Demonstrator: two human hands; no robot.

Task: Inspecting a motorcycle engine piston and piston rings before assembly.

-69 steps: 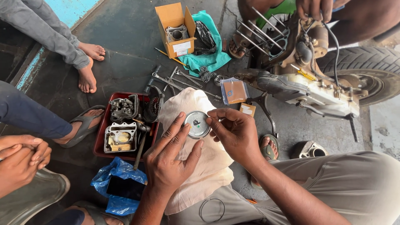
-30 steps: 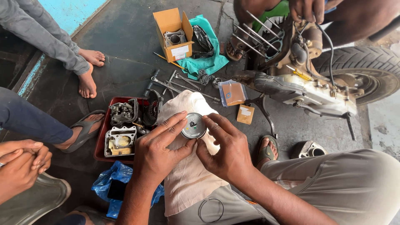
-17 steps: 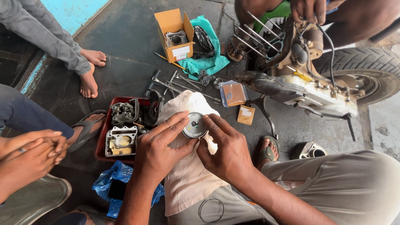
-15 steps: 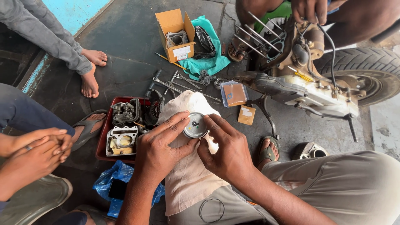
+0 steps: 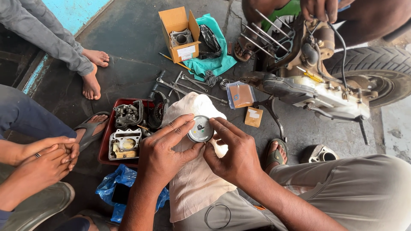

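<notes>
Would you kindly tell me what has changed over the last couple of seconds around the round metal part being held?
The left hand and right hand closed in around the round silvery metal piston, which dropped slightly toward the pale cloth. The onlooker's clasped hands rose higher on the left. The red tray of engine parts, the orange cardboard box and the engine stayed put.
</notes>
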